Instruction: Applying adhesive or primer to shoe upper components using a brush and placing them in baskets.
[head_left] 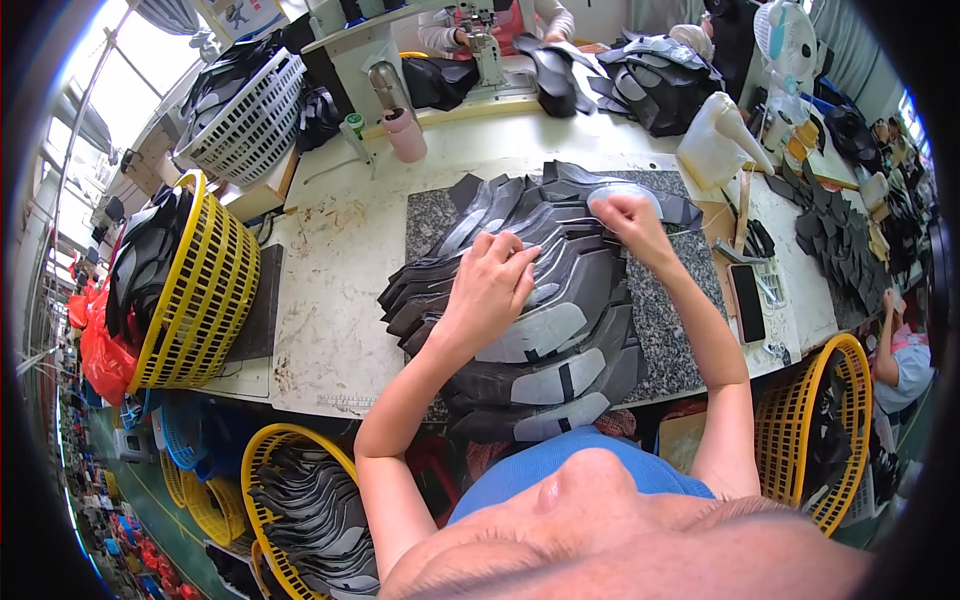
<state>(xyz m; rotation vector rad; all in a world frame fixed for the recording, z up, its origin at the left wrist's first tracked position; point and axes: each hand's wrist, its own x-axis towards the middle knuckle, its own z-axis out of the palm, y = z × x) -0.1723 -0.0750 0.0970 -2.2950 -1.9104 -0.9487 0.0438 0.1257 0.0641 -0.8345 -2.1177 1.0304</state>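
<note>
Overlapping rows of black and grey cut pieces [535,335], which look like shoe-upper parts, cover much of a speckled stone slab [665,345]. My left hand [490,285] lies on the middle of these rows, fingers apart and slightly bent, with nothing visibly gripped. At the far right of the pile, my right hand [625,222] is closed with its fingers curled in. It touches a piece with a light grey patch [648,200]. What its fingers hold, if anything, is hidden.
Yellow baskets of black pieces stand at the left [205,290], lower left [262,450] and right [860,400]. Right of the slab lie a phone [746,303] and a whitish plastic jug [715,140]. A pink cup [404,135] stands behind. Across the table, a person's hands [555,35] work beside a sewing machine [488,50].
</note>
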